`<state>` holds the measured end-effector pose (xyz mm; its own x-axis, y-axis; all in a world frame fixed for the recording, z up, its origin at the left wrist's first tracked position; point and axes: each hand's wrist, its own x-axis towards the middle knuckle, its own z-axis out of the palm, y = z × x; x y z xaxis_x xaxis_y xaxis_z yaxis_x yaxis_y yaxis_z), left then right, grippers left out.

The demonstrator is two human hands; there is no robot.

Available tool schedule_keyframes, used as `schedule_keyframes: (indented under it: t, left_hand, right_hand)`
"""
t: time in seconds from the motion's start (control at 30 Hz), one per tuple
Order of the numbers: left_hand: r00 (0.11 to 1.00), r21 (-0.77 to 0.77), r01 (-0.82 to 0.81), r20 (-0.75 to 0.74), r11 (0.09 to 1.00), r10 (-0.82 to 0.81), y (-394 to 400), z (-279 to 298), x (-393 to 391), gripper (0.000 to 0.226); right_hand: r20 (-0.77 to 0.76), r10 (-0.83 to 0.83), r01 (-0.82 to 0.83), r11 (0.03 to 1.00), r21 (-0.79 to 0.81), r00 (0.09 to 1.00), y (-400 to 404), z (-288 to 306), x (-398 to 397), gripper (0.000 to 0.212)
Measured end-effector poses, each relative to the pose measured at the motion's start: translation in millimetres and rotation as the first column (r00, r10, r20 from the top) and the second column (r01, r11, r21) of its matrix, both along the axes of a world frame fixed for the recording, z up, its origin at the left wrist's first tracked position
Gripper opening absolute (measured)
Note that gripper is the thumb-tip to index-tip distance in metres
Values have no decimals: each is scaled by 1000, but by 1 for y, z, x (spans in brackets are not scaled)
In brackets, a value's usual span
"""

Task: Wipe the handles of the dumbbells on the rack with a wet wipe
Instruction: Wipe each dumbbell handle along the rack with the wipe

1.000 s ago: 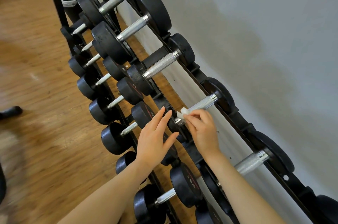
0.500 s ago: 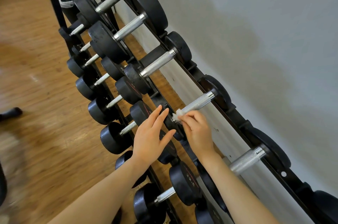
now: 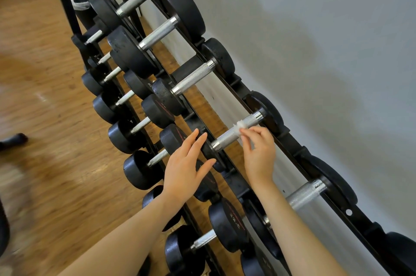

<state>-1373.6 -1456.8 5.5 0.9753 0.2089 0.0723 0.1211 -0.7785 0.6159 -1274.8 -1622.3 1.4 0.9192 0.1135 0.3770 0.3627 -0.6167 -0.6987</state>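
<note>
- White wet wipe (image 3: 239,126) pinched in my right hand (image 3: 259,156) against the knurled handle (image 3: 236,132).
- Left hand (image 3: 185,168) lay open, flat, steadying the near plate.
- Risk, I judged: the knurling snagging the wipe from so light a pinch.

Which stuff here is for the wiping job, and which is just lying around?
For the job: wet wipe, pinched by right hand; dumbbell handle; left hand on that dumbbell's black end; rack.

Just around: dark thing on wooden floor; wall.

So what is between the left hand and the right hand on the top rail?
In the head view, the bare near part of the knurled handle lies between the left hand and the right hand, which presses the wet wipe on it.
</note>
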Motion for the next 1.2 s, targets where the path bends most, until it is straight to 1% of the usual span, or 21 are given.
schedule_keyframes:
  t: [0.07, 0.13, 0.2, 0.23, 0.33, 0.4, 0.53, 0.63, 0.7, 0.8, 0.87, 0.9, 0.97, 1.07, 1.2]
  left_hand:
    - [1000, -1, -1, -12, 1000, 1, 0, 0, 0, 73]
    - [1000, 4, -2, -9, 1000, 2, 0, -1, 1, 72]
    - [1000, 13, 1, 3, 1000, -1, 0, -3, 1, 70]
    - [1000, 17, 2, 8, 1000, -2, 0, -3, 1, 69]
    - [1000, 19, 1, 8, 1000, -2, 0, -3, 1, 70]
    - [1000, 22, 3, 9, 1000, -3, 0, -3, 1, 71]
    - [1000, 20, -2, 17, 1000, 2, -1, -6, 1, 71]
    - [1000, 23, -1, 25, 1000, 0, -2, -7, 1, 70]
    - [1000, 21, 1, 25, 1000, -1, -1, -7, 1, 70]
    - [1000, 11, 5, 17, 1000, -5, 0, -8, 1, 70]
    - [1000, -2, 5, 15, 1000, -5, 0, -10, 1, 70]
    - [1000, -7, 6, 13, 1000, -6, -1, -9, 1, 70]
    - [1000, -15, 6, 6, 1000, -6, -1, -9, 0, 71]
    - [1000, -21, 9, 7, 1000, -9, 0, -8, 1, 71]
    - [1000, -25, 3, 9, 1000, -3, -1, -7, 1, 73]
  right_hand:
    - [-38, 54, -55, 998, -14, 998, 4, -4, -6, 18]
    - [-99, 198, -202, 979, -31, 975, 10, -9, -17, 19]
    - [-101, 336, -343, 937, -65, 937, 12, -12, -23, 20]
    - [-84, 361, -367, 927, -72, 929, 12, -13, -23, 21]
    - [-79, 289, -291, 956, -22, 954, 8, -13, -20, 21]
    - [-81, 269, -271, 962, -15, 960, 8, -16, -21, 18]
    - [-83, 341, -346, 937, -47, 936, 8, -16, -21, 17]
    - [-67, 380, -385, 919, -82, 923, 8, -13, -17, 21]
    - [-64, 354, -357, 932, -57, 933, 6, -12, -16, 24]
    - [-90, 185, -181, 982, 55, 979, 1, -13, -12, 17]
    - [-113, 79, -64, 989, 130, 990, -1, -12, -9, 18]
    - [-122, 57, -37, 987, 157, 991, 0, -12, -8, 19]
    - [-122, 59, -36, 983, 182, 991, 2, -12, -10, 20]
    - [-88, 74, -59, 986, 158, 993, 1, -11, -10, 20]
    - [-21, -17, 20, 989, 144, 1000, -4, 1, 3, 16]
